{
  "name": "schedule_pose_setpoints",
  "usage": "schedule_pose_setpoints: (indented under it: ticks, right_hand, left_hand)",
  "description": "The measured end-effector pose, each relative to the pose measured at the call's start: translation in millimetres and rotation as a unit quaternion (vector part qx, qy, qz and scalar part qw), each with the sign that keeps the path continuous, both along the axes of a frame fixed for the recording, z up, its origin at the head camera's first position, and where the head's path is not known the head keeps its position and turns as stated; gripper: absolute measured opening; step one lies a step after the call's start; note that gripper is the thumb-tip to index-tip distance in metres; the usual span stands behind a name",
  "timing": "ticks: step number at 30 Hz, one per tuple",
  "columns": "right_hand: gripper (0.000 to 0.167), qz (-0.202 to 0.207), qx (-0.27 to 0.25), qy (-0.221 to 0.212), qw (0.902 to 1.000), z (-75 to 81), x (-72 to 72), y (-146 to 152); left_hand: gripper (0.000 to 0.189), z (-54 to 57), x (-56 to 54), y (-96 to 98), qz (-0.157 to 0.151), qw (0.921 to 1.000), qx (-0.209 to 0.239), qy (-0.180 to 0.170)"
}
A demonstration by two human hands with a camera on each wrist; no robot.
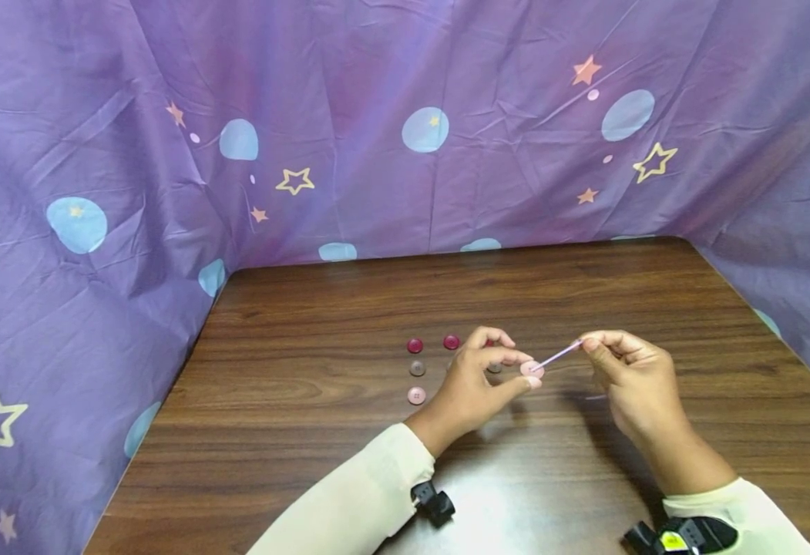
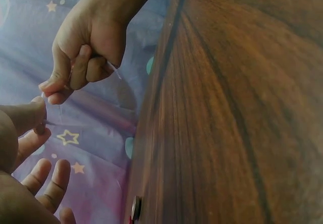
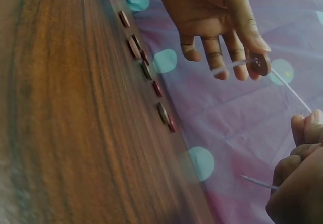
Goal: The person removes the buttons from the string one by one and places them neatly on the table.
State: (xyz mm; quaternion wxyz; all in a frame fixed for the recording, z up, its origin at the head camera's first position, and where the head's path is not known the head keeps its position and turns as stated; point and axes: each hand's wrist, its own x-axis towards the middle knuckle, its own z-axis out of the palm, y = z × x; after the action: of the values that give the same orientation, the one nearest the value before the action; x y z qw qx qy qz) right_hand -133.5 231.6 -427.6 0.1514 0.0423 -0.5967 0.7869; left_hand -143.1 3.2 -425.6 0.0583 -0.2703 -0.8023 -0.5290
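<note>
A round pink button point(image 1: 532, 370) is pinched at its edge between the thumb and index finger of my left hand point(image 1: 474, 384), raised above the table. The other left fingers are spread behind it. A pale lilac cord point(image 1: 559, 355) runs from the button to my right hand point(image 1: 639, 383), which pinches it between thumb and index finger. In the right wrist view the cord shows on both sides of the button point(image 3: 260, 64), with a short piece towards the left fingers. Another cord end point(image 3: 258, 182) sticks out below the curled right fingers.
Several buttons lie in rows on the wooden table point(image 1: 294, 447): dark red ones point(image 1: 415, 346) at the back, grey ones point(image 1: 416, 368) in the middle, a pink one point(image 1: 416, 395) in front. My left hand partly hides the rows. A purple patterned cloth point(image 1: 349, 108) hangs behind the table.
</note>
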Motion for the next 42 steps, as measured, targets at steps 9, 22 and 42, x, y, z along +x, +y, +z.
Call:
schedule_pose_setpoints:
  ticks: [9, 22, 42]
  right_hand:
    - [0.023, -0.03, -0.034, -0.003, 0.999, 3.7, -1.8, 3.0]
    - [0.02, -0.068, -0.091, -0.005, 0.9935, 7.5, -2.3, 11.0]
    - [0.016, -0.063, -0.11, 0.019, 0.9918, 9.8, -3.5, 14.2]
  left_hand:
    - [0.024, -2.9, 1.3, -3.8, -0.001, 1.0, 0.004, -0.001]
    - [0.025, -6.0, 3.0, -7.3, 0.004, 1.0, 0.006, 0.0]
    - [0.026, -11.8, 14.9, -22.4, 0.017, 0.9997, -0.016, -0.004]
